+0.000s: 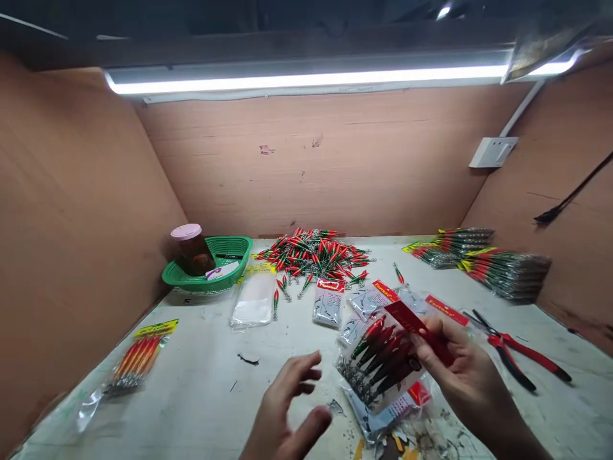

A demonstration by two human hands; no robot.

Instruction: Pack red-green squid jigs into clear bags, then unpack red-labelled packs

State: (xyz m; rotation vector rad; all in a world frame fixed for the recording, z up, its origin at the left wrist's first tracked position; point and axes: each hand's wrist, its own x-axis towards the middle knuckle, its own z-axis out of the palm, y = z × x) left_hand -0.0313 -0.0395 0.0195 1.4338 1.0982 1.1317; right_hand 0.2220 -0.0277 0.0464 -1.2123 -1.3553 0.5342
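Between thumb and fingers, my right hand (469, 377) pinches the red top of a clear packet of fishing lures (387, 351). Inside it, several red and green lures lie side by side, their metal hooks bunched at the lower left. My left hand (290, 409) is empty, fingers apart, just left of the packet and not touching it. Beneath and behind the held packet lie red-topped "Fortune" packets (328, 303), partly hidden by it. Loose red and green lures (316, 255) form a pile at the back of the table.
Red-handled pliers (520, 351) lie right of my right hand. Stacks of packed lures (507, 275) stand at the back right. Clear bags (253, 297) lie beside a green basket (230, 281) holding a lidded jar (191, 249). A packet of orange lures (138, 358) rests at left.
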